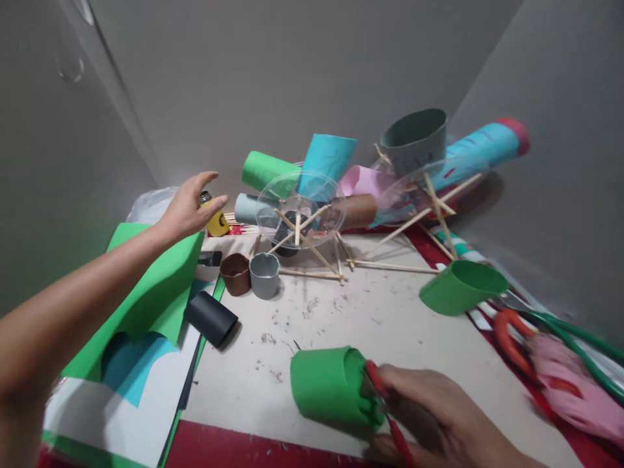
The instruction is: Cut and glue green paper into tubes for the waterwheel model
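My left hand (188, 209) is stretched out to the far left, fingers open and curved, right beside a small yellow bottle (216, 222) with a dark cap; I cannot tell if it touches it. My right hand (429, 409) is low at the front, closed on a rolled green paper tube (331, 387) together with a red-handled tool (394, 429), probably scissors. A structure of wooden sticks (312, 244) with clear plastic lids (297, 195) stands in the middle on the beige board (351, 325).
Green and blue paper sheets (146, 299) lie at left, with a black roll (210, 317), a brown ring (235, 273) and a grey ring (264, 274) nearby. A green paper cup (461, 286) lies at right. Coloured paper tubes (414, 140) pile at the back. Grey walls close in all around.
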Motion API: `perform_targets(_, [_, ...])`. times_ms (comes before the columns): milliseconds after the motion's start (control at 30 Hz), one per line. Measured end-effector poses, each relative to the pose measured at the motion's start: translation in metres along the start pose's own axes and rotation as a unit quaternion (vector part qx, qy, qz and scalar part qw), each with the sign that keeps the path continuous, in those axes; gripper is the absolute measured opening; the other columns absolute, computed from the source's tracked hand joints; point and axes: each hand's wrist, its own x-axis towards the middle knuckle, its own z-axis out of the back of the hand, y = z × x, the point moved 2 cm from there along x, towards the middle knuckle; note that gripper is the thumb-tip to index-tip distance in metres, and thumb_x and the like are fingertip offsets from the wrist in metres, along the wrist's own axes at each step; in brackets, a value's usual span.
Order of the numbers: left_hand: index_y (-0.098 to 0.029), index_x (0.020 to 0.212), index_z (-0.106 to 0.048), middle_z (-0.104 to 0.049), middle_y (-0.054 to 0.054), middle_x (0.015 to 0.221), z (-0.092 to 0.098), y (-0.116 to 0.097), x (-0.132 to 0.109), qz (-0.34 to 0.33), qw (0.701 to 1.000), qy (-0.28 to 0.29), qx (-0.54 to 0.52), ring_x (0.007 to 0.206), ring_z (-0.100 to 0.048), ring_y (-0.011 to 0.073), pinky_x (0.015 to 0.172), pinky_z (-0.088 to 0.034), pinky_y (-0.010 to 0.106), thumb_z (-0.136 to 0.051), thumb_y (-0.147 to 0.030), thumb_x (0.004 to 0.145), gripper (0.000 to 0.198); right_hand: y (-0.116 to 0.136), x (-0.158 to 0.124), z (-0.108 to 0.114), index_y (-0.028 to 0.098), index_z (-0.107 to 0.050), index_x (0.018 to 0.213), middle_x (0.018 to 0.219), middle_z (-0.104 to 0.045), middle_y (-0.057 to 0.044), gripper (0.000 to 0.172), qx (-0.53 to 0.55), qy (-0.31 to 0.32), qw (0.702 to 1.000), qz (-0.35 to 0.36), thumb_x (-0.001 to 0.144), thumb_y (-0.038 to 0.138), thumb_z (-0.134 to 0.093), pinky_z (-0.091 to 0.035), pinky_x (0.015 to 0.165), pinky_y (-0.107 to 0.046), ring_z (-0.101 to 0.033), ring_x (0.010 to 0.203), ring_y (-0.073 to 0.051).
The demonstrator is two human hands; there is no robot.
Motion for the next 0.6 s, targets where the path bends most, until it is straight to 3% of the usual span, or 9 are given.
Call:
perform_targets(67, [-0.021,0.134,-0.053,-0.061,0.008,0.134,0.013,-0.035,-0.035,-0.010,0.993,0.002,-0.115,0.124,-0.058,0.0242,0.106,-0.043,0.039,-0.057,-0.046,0.089,0.052,0.008,0.009,0.005,0.025,-0.060,0.079,0.060,-0.062,0.003,0.007,0.046,-0.010,0.999,-0.019,0.083,0.028,-0.065,-0.045,0.050,-0.023,-0.057,0.052,-0.014])
perform_targets(167, [-0.031,0.123,-0.062,-0.069,0.004,0.120,0.024,-0.081,-0.101,0.037,0.954,0.083,-0.285,0.111,-0.064,0.0240,0.097,-0.051,0.039,-0.061,-0.046,0.087,0.039,0.010,0.011,0.007,0.023,-0.058,0.077,0.061,-0.061,0.003,0.008,0.115,-0.017,0.991,-0.067,0.082,0.027,-0.062,-0.042,0.053,-0.022,-0.054,0.054,-0.013])
perform_targets(233, [-0.036,0.113,-0.069,-0.070,0.004,0.117,0.022,-0.100,-0.144,0.085,0.928,0.148,-0.332,0.108,-0.064,0.0266,0.096,-0.051,0.041,-0.069,-0.044,0.082,0.033,0.009,0.010,0.007,0.022,-0.058,0.076,0.060,-0.058,0.004,0.010,0.166,-0.022,0.981,-0.095,0.082,0.028,-0.062,-0.037,0.051,-0.021,-0.047,0.052,-0.011])
perform_targets(333, [-0.039,0.106,-0.072,-0.071,0.004,0.110,0.007,-0.113,-0.189,0.138,0.896,0.197,-0.373,0.098,-0.064,0.0278,0.088,-0.051,0.044,-0.075,-0.041,0.075,0.031,0.011,0.008,0.008,0.021,-0.059,0.079,0.061,-0.055,0.005,0.012,0.221,-0.036,0.967,-0.119,0.081,0.032,-0.064,-0.035,0.051,-0.022,-0.042,0.053,-0.011])
perform_targets(467, [-0.033,0.098,-0.070,-0.070,0.003,0.097,-0.022,-0.122,-0.213,0.172,0.841,0.280,-0.430,0.087,-0.062,0.0226,0.082,-0.049,0.039,-0.079,-0.037,0.072,0.028,0.018,0.009,0.010,0.020,-0.056,0.078,0.061,-0.053,0.004,0.024,0.260,-0.035,0.956,-0.129,0.078,0.040,-0.069,-0.035,0.052,-0.022,-0.041,0.053,-0.011])
perform_targets(600, [-0.027,0.094,-0.065,-0.064,0.001,0.093,-0.040,-0.129,-0.218,0.228,0.774,0.282,-0.519,0.069,-0.055,0.0125,0.065,-0.045,0.028,-0.084,-0.038,0.069,0.033,0.023,0.009,0.010,0.019,-0.056,0.077,0.060,-0.050,0.004,0.028,0.268,-0.045,0.954,-0.128,0.078,0.043,-0.070,-0.034,0.051,-0.022,-0.039,0.053,-0.010])
